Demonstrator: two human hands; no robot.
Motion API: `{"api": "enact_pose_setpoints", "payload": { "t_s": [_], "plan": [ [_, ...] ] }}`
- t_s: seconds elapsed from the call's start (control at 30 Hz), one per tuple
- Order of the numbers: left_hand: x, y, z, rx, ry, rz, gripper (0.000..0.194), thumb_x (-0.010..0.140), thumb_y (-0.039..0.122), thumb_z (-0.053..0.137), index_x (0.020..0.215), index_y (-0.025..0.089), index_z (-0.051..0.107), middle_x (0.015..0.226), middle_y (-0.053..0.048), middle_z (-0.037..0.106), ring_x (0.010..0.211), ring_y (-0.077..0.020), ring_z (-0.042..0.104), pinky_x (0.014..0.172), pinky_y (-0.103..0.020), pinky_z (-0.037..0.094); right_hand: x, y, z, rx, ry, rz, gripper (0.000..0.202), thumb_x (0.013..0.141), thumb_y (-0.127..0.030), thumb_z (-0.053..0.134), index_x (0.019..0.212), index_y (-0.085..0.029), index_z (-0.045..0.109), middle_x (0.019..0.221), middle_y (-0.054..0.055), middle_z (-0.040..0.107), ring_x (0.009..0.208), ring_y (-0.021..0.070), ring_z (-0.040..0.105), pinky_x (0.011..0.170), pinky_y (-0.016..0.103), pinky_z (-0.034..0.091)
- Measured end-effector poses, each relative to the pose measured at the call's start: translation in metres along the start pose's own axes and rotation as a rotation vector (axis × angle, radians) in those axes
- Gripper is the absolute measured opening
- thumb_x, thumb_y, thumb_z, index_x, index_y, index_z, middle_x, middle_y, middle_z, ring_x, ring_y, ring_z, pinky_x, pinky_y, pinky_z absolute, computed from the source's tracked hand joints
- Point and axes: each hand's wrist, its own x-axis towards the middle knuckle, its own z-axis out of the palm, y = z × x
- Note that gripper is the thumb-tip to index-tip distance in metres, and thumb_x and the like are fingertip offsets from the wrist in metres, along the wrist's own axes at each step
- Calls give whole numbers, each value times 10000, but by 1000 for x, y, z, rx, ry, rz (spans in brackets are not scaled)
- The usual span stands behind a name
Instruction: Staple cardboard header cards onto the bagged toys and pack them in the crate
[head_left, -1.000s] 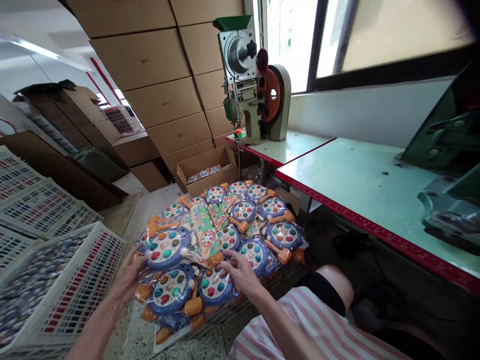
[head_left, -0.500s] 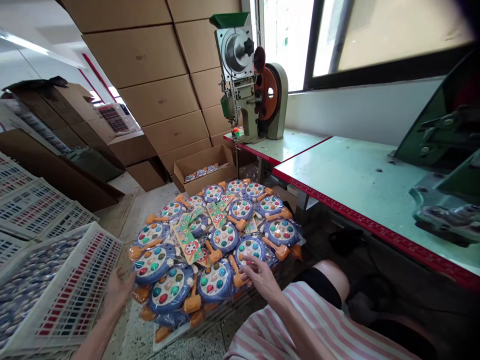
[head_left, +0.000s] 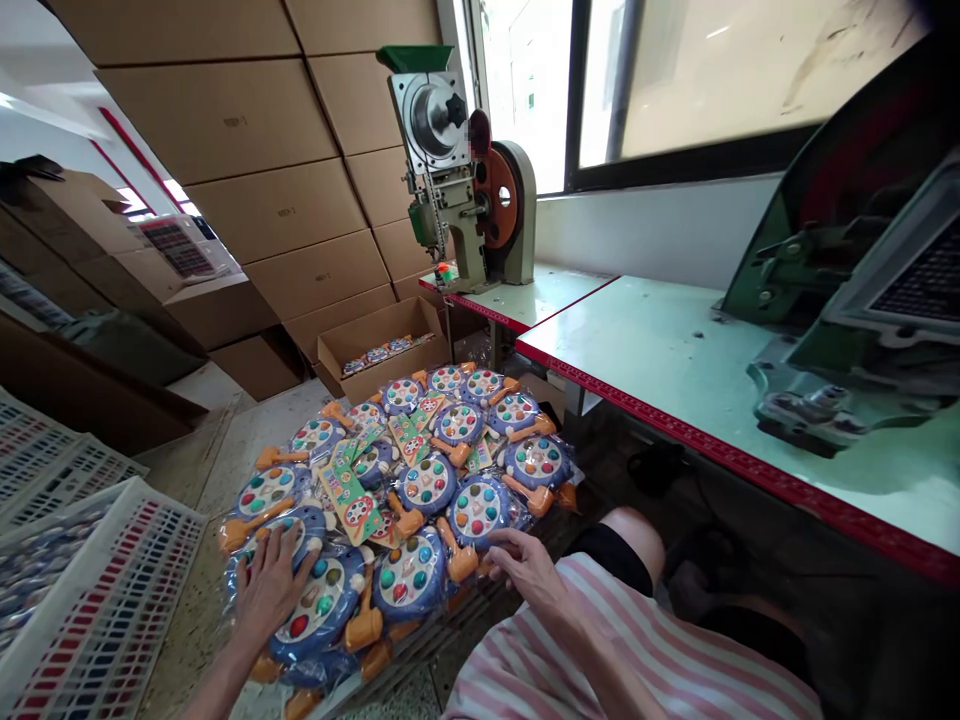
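A heap of clear-bagged blue round toys (head_left: 411, 577) with coloured knobs lies before me. Orange toy hammers (head_left: 364, 627) are packed beside them. My left hand (head_left: 270, 580) rests with fingers spread on a bagged toy (head_left: 306, 535) at the heap's left side, covering part of it. My right hand (head_left: 529, 568) is at the near right edge, its fingers loosely bent and apart, holding nothing I can see. It is close to another bagged toy (head_left: 478, 508) and its hammer (head_left: 459, 560). Green printed cards (head_left: 349, 495) lie among the bags in the middle.
A white plastic crate (head_left: 161, 540) full of small parts stands at left. Behind the heap is an open carton (head_left: 330, 375) with more toys. Stacked cartons (head_left: 225, 120) rise behind it. A press machine (head_left: 457, 190) and a pale worktable (head_left: 637, 350) with a red edge are on the right.
My left hand has moved from beside the heap onto a bagged toy at its left. My right hand has shifted slightly toward the near edge. The view has turned right.
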Motion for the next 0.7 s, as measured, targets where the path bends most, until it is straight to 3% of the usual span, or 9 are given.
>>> {"api": "enact_pose_setpoints", "payload": {
  "t_s": [0.07,0.17,0.27,0.37,0.47,0.57,0.63,0.7],
  "plan": [
    [-2,19,-1,-1,108,71,657,896,518,531,1439,149,509,1613,-220,384,1551,-386,201,1247,-570,64,-9,-6,-9,-1,10,2,437,756,-528,722,1021,-182,711,800,33,765,652,197,701,515,246,423],
    [-12,73,5,-169,160,206,576,900,474,572,1394,177,557,1532,-184,500,1496,-375,333,1255,-518,171,-26,-26,-33,-10,56,-15,451,778,-548,732,1035,-177,723,825,58,773,691,204,709,543,257,453],
    [-31,149,26,-512,-22,302,439,889,400,657,1303,253,651,1431,-117,616,1419,-319,467,1240,-463,265,-45,-54,-73,-61,166,-70,518,754,-602,761,1046,-175,742,848,92,783,714,225,718,557,281,481],
    [-60,231,56,-798,-266,373,320,892,344,684,1203,279,723,1281,-102,715,1243,-305,626,1150,-447,413,-74,-86,-124,-149,359,-137,541,722,-626,785,1052,-197,766,933,132,794,784,270,737,602,336,534],
    [-91,309,80,-854,-430,564,251,943,289,607,1159,273,734,1093,-97,776,994,-258,724,950,-394,554,-118,-118,-178,-250,647,-172,512,627,-635,834,987,-273,795,959,155,795,847,333,745,646,422,571],
    [-119,378,92,-919,-535,763,268,984,237,529,1177,238,714,1053,-97,779,938,-213,735,873,-325,570,-166,-149,-228,-403,980,-230,403,692,-640,788,991,-370,792,954,167,788,878,331,747,729,487,558],
    [-137,416,93,-952,-602,884,262,990,224,517,1160,225,716,1014,-94,781,876,-197,739,831,-300,572,-194,-168,-258,-527,1187,-279,347,742,-633,762,996,-398,781,966,176,781,941,324,740,790,507,535],
    [-157,444,92,-962,-667,987,238,986,220,526,1109,228,729,955,-82,783,821,-188,738,787,-281,573,-218,-187,-287,-624,1300,-363,370,764,-638,747,1031,-382,763,1019,182,773,997,322,727,835,509,529]
  ]
}}
